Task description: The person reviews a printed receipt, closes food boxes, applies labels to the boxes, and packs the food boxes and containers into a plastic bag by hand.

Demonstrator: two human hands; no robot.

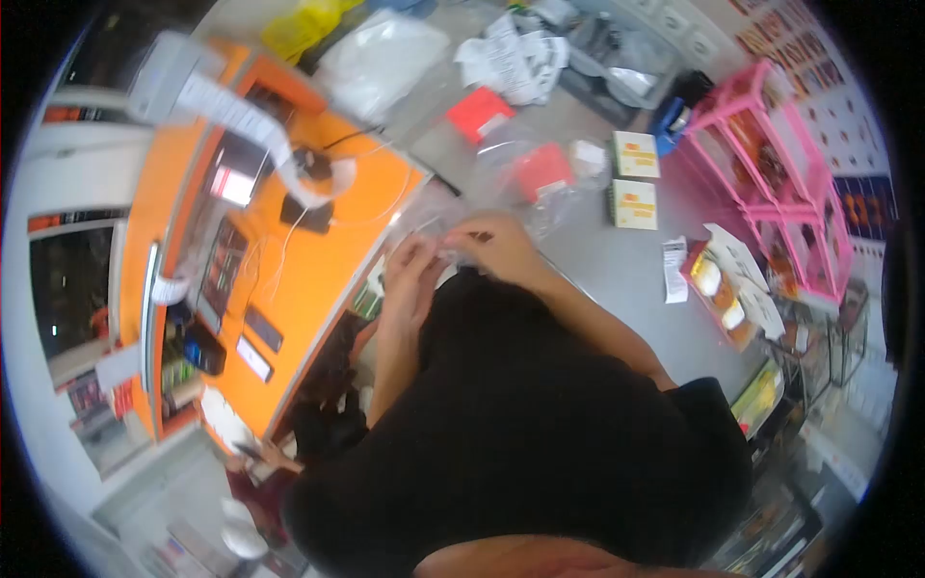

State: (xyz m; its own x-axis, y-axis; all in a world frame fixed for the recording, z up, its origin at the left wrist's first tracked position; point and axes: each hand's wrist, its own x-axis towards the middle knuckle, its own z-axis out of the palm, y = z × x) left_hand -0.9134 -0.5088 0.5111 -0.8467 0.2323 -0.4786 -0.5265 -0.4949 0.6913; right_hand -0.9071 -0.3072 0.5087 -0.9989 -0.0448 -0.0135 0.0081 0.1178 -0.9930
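Note:
My left hand (409, 275) and my right hand (496, 248) meet in front of my chest, near the edge of the grey table (602, 265). Both have their fingers pinched on a thin clear plastic bag (431, 207), which spreads out just beyond them. Parts of the bag are blurred and hidden by my fingers. Beyond my right hand, another clear plastic bag (501, 144) lies over a red packet (544, 171). A second red packet (479, 114) is just behind it.
Two small yellow-and-white boxes (634, 179) sit right of the bags. An open box of food (718, 289) and a pink display case (761, 144) stand farther right. On the left, an orange counter (332, 252) holds phones, cables and a paper strip (251, 125). Another person's hand (279, 456) shows lower left.

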